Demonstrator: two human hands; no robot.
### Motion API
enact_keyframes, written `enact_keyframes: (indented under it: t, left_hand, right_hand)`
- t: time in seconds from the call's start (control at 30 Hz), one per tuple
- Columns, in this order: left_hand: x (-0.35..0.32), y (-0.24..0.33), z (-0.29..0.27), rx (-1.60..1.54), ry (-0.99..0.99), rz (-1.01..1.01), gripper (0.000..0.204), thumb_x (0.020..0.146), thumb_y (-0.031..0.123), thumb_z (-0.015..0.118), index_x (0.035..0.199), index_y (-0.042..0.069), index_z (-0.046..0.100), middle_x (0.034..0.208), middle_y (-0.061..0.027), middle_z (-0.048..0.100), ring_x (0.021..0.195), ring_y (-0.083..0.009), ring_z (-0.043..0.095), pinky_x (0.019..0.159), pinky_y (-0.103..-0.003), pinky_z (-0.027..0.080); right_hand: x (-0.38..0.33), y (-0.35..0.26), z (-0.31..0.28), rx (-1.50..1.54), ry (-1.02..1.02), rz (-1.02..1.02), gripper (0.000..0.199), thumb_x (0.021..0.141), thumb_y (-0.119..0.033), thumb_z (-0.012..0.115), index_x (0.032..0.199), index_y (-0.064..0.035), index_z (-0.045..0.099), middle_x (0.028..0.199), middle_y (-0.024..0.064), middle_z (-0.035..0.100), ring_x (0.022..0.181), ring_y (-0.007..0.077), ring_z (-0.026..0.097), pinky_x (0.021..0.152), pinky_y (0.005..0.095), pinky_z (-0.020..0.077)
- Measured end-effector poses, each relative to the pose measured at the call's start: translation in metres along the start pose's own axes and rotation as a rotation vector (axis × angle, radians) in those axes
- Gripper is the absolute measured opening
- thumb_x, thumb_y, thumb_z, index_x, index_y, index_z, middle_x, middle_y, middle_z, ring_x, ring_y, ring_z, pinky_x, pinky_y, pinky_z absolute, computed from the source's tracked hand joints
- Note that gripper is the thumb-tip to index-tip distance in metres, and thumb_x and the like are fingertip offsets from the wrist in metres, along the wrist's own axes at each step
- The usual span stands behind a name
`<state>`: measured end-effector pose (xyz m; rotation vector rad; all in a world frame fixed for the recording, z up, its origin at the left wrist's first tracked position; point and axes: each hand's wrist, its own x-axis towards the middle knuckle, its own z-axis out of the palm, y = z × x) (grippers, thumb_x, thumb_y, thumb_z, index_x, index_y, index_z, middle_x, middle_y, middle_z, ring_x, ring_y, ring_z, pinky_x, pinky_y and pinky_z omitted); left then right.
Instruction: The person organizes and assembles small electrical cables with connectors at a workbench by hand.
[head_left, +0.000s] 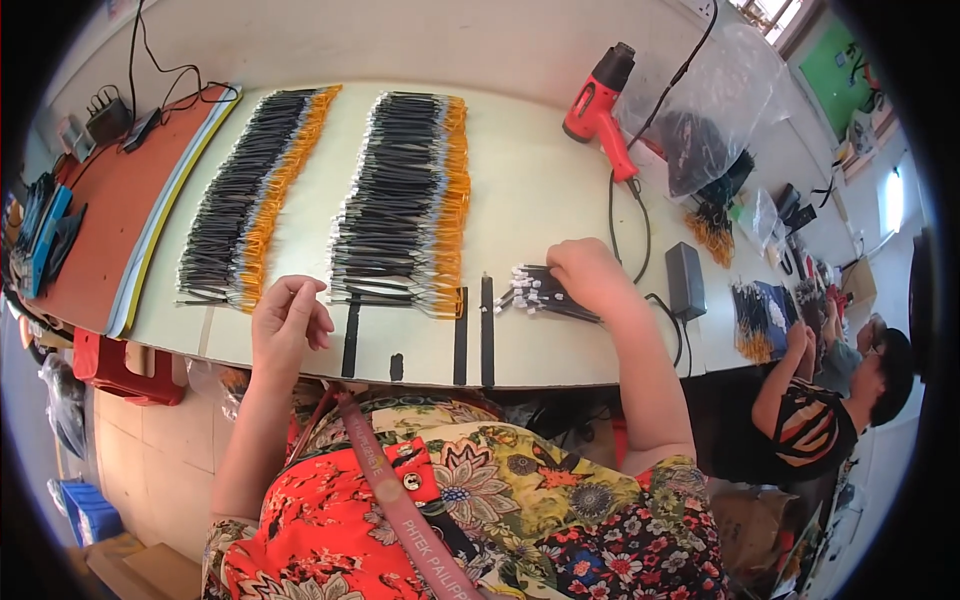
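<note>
My left hand [290, 325] hovers near the table's front edge, beside the lower ends of two long rows of cables. Its fingers are loosely curled with the thumb against them, and nothing shows in them. Each row, the left row of cables [252, 190] and the middle row of cables [400, 200], has short black cables with white connectors on one end and orange wires on the other. My right hand [590, 275] reaches down onto a loose pile of black cables [545, 293] with white connectors. Its fingers are closed on the cables; the fingertips are partly hidden.
A red heat gun [605, 110] stands at the back right, its cord trailing down. A black power adapter [685, 282] lies right of my right forearm. Black tape strips [487, 330] mark the table front. A person [820, 410] works farther right. A red stool [125, 370] stands at left.
</note>
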<state>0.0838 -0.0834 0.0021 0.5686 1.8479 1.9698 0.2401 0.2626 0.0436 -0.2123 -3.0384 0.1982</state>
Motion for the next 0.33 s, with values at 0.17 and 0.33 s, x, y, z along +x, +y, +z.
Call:
enact_keyframes:
  t: [0.17,0.33]
  left_hand:
    - [0.000,0.004,0.003,-0.015,-0.011,-0.003,0.017,0.097,0.019,0.047,0.098,0.005,0.056,0.064,-0.0034,0.059,0.046,-0.0064,0.051,0.042,-0.017,0.036]
    - [0.001,0.013,0.012,-0.027,-0.052,0.004,0.014,0.096,0.017,0.050,0.100,0.005,0.056,0.064,-0.0047,0.059,0.047,-0.0079,0.052,0.043,-0.018,0.038]
  right_hand:
    - [-0.004,-0.005,-0.012,-0.089,0.127,0.068,0.009,0.077,-0.008,0.063,0.079,-0.0036,0.056,0.072,0.0121,0.062,0.074,0.0299,0.059,0.087,0.0402,0.0435]
    - [-0.004,-0.023,-0.031,-0.074,0.381,-0.120,0.012,0.076,-0.012,0.066,0.082,-0.0042,0.059,0.074,0.0130,0.060,0.077,0.0319,0.058,0.092,0.0420,0.0422]
